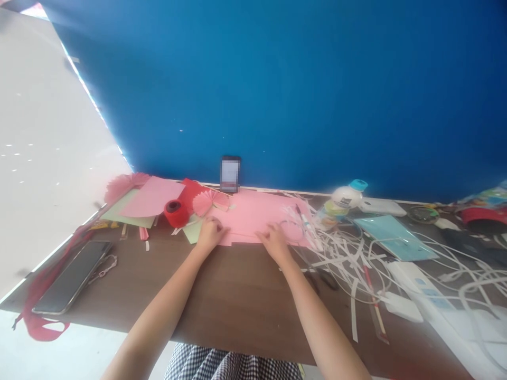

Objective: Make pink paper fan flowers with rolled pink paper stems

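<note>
Pink paper (253,211) lies flat on the brown desk, with a narrow strip along its near edge. My left hand (212,233) is closed at the left end of that edge, thumb and fingers pinching the paper. At the right part of the same edge, my right hand (274,244) has its fingers bent and its thumb on the paper. Just beyond my left hand is a pink pleated paper fan (209,201). A roll of red ribbon (176,213) stands to its left. Pens (304,221) rest on the pink paper's right side.
A small phone (230,174) leans against the blue partition (277,95). A larger phone (73,277) lies at the left edge. To the right are a bottle (340,203), tangled paper strips and cables (352,258), a teal packet (396,237) and a power strip (420,287).
</note>
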### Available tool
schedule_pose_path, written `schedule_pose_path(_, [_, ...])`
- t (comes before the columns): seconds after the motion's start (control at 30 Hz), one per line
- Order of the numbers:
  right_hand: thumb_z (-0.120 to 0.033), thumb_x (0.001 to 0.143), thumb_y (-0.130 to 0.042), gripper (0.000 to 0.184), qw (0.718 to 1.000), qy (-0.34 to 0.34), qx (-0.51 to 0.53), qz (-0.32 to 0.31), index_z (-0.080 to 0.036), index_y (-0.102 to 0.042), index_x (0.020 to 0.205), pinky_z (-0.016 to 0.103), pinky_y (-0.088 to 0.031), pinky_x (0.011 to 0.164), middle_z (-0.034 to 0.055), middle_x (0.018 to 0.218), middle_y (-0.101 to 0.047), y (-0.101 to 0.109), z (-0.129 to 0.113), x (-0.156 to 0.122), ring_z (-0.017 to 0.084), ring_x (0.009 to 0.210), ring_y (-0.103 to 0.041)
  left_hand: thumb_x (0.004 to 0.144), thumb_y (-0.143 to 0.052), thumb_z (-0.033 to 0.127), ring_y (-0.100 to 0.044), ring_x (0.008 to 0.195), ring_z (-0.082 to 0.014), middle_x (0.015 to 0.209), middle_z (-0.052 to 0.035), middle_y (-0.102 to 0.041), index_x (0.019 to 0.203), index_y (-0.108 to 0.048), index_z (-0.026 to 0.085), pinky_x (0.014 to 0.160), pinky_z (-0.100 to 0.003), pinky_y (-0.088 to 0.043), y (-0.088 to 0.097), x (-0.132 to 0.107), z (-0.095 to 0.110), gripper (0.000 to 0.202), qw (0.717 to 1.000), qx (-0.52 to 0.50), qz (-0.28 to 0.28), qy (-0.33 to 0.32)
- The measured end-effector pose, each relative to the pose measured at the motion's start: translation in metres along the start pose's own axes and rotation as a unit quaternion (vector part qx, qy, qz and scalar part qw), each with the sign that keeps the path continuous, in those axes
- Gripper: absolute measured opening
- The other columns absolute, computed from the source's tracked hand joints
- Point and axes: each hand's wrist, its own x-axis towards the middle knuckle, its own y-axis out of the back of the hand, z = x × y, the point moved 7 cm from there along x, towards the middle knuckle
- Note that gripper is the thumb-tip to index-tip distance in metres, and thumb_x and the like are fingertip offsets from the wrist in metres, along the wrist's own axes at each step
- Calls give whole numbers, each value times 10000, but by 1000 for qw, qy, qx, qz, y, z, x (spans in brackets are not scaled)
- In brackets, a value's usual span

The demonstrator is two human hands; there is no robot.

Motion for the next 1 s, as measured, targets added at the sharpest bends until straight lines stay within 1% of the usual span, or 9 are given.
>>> schedule_pose_path(0.2, [-466,780,-446,378,1000,17,-24,-3,-176,-487,540,418,-341,907,155,1029,-481,-3,0,0,269,1008,-458,714,-557,369,-476,836,-218,745,-80,-546,539,-557,158,793,-342,-383,-1,-1,3,274,1000,26,0,-6])
schedule_pose_path(0.4, [-446,797,-425,376,999,24,-36,5,-171,-488,548,429,-332,916,171,1044,-475,-4,-4,1,281,1031,-443,711,-574,362,-463,830,-216,733,-75,-515,553,-555,150,790,-344,-381,-4,-1,2,265,999,46,0,-7])
schedule_pose_path(0.6, [-472,789,-431,410,999,31,-33,15,-163,-512,531,444,-345,904,181,1017,-486,-7,-4,3,294,1024,-447,739,-543,357,-453,843,-234,765,-84,-504,594,-555,152,777,-358,-375,-4,-2,7,251,996,83,-12,-27])
schedule_pose_path(0.67, [-486,782,-434,421,998,36,-36,23,-160,-529,534,457,-357,888,174,994,-493,-8,-4,3,294,996,-459,750,-530,358,-451,845,-243,793,-94,-511,651,-564,152,766,-366,-368,-3,-4,11,231,994,108,-20,-29])
schedule_pose_path(0.83, [-498,783,-427,413,998,37,-36,35,-146,-572,624,455,-370,870,167,976,-501,-9,-3,3,287,956,-474,786,-487,338,-441,897,-259,919,-111,-532,911,-548,175,741,-370,-340,-1,-9,22,214,985,170,-33,-29])
schedule_pose_path(0.9, [-504,786,-419,412,998,37,-35,35,-143,-578,667,452,-368,869,170,979,-501,-9,-4,3,291,969,-467,807,-455,314,-441,907,-254,943,-105,-539,942,-543,195,747,-365,-328,-3,-10,27,200,981,182,-41,-49])
schedule_pose_path(1.0, [-506,796,-398,417,998,40,-41,36,-138,-579,716,455,-363,867,173,975,-502,-8,-5,2,295,978,-460,827,-416,295,-457,893,-239,929,-90,-552,941,-552,207,746,-354,-320,-6,-11,29,197,978,189,-52,-71])
